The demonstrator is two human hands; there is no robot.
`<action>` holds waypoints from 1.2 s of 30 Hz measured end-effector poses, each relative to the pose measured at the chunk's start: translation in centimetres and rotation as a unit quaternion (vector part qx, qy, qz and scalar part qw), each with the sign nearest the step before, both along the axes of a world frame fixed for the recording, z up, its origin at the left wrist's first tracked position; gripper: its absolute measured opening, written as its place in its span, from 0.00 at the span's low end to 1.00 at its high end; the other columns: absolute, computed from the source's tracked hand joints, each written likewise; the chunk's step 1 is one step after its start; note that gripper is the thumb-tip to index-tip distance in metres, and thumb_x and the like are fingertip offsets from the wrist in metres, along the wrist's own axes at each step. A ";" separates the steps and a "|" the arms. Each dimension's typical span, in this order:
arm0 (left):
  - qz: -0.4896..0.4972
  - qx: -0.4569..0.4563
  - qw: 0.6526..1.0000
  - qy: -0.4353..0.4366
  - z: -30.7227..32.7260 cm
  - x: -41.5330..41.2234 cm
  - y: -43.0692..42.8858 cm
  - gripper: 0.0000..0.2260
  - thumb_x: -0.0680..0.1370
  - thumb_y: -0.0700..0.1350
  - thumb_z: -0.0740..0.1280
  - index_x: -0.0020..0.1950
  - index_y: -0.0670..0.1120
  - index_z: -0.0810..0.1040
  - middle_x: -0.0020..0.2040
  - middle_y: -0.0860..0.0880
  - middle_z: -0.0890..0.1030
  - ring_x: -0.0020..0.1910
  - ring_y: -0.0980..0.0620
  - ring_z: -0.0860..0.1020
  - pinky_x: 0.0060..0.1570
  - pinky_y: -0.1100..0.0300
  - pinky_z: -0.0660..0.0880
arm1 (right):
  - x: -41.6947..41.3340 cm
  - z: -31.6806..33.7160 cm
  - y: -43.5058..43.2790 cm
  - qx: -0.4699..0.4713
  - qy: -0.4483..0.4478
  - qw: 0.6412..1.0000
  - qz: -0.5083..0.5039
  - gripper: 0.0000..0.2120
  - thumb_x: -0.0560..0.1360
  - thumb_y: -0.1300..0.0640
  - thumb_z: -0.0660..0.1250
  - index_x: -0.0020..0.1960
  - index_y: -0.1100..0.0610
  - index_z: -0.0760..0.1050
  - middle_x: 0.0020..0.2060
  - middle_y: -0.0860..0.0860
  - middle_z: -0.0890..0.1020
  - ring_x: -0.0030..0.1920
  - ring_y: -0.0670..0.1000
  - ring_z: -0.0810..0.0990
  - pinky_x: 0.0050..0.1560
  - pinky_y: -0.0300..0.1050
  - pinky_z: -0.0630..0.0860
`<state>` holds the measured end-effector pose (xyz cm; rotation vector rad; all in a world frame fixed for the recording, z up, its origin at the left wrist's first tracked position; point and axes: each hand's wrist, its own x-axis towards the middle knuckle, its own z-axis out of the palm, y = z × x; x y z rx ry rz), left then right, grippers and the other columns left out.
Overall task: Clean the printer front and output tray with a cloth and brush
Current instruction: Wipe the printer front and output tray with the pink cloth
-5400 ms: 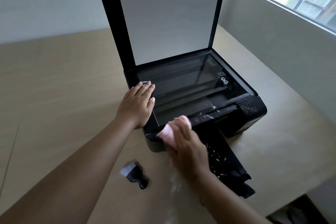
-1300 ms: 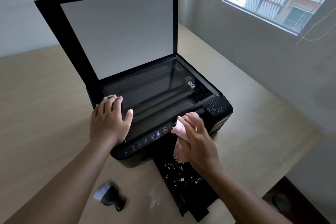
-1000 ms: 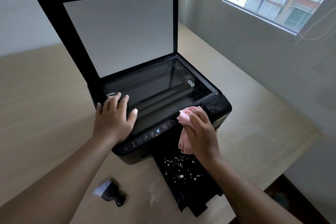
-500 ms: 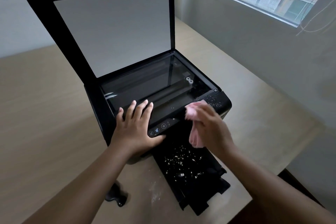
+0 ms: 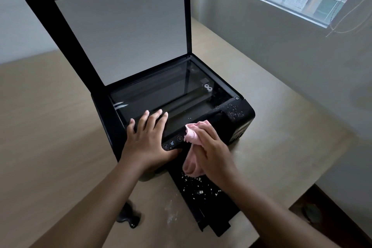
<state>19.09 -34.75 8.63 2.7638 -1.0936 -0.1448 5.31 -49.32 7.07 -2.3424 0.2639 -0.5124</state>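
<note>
- Pink cloth [image 5: 192, 137] is bunched under the right hand [image 5: 213, 153], whose fingers are folded over it. They press it onto the front strip of the printer [image 5: 244, 125], right beside the control buttons [image 5: 173, 144], and a loose tail dangles toward the output tray [image 5: 213, 213].
- A second ago that cloth was up at the speckled right corner [image 5: 233, 111]; now it has swept back left along the strip.
- The left hand [image 5: 148, 143] has shifted too, from the far left corner to the middle of the front edge. Its fingers are spread flat on the rim of the scanner glass [image 5: 171, 94] and its thumb lies along the front lip, bracing the machine.
- What it means: the front strip looks clear of the white bits it carried a few seconds back, so that part seems nearly done. The right corner is still dusted, though, and crumbs [image 5: 198, 188] litter the tray — plenty left.
- The brush [image 5: 127, 216] lies untouched on the table [image 5: 40, 127], left of the tray, and probably comes next.
- Hard to see: the left forearm now covers most of the brush, so only its dark handle end shows.
- The right hand hides the strip beneath it, so I cannot tell whether that patch is clean.
- Both hands and the cloth hide the front face below the buttons.
</note>
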 end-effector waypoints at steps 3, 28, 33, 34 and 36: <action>-0.001 0.003 1.000 -0.004 0.0 -0.2 0.0 0.51 0.62 0.78 0.50 0.80 0.55 0.46 0.80 0.57 0.48 0.78 0.51 0.42 0.75 0.43 0.41 | -0.7 0.5 -4.3 -0.052 0.046 0.996 -0.061 0.16 0.77 0.60 0.64 0.63 0.49 0.76 0.67 0.42 0.73 0.63 0.51 0.77 0.53 0.54 0.79; 0.000 0.010 0.999 -0.031 -0.2 -0.2 -0.1 0.50 0.63 0.78 0.50 0.80 0.55 0.45 0.80 0.56 0.48 0.78 0.51 0.43 0.75 0.43 0.43 | 1.3 -0.2 -4.9 0.032 0.015 0.981 -0.189 0.18 0.79 0.63 0.61 0.68 0.56 0.73 0.73 0.45 0.69 0.75 0.44 0.62 0.67 0.50 0.72; 0.003 0.004 1.000 -0.030 -0.4 -0.2 0.0 0.49 0.63 0.77 0.50 0.80 0.55 0.48 0.80 0.56 0.50 0.78 0.51 0.44 0.74 0.43 0.44 | -0.2 -0.2 -2.4 -0.024 0.037 0.999 -0.007 0.21 0.75 0.56 0.61 0.68 0.50 0.73 0.71 0.42 0.70 0.70 0.50 0.71 0.61 0.54 0.77; 0.004 0.002 1.000 -0.030 -0.4 -0.2 0.0 0.49 0.63 0.77 0.50 0.80 0.55 0.48 0.80 0.56 0.50 0.78 0.50 0.44 0.74 0.43 0.44 | -0.6 0.1 -2.7 -0.034 0.050 0.998 0.028 0.22 0.75 0.53 0.58 0.68 0.47 0.73 0.71 0.40 0.70 0.69 0.49 0.72 0.61 0.54 0.77; 0.004 0.003 0.999 -0.032 -0.4 -0.2 0.0 0.49 0.63 0.78 0.49 0.80 0.55 0.47 0.80 0.56 0.49 0.78 0.51 0.44 0.74 0.43 0.44 | -0.5 0.5 -4.2 -0.038 0.059 0.997 0.022 0.20 0.76 0.54 0.57 0.67 0.47 0.73 0.71 0.39 0.70 0.69 0.48 0.72 0.60 0.56 0.77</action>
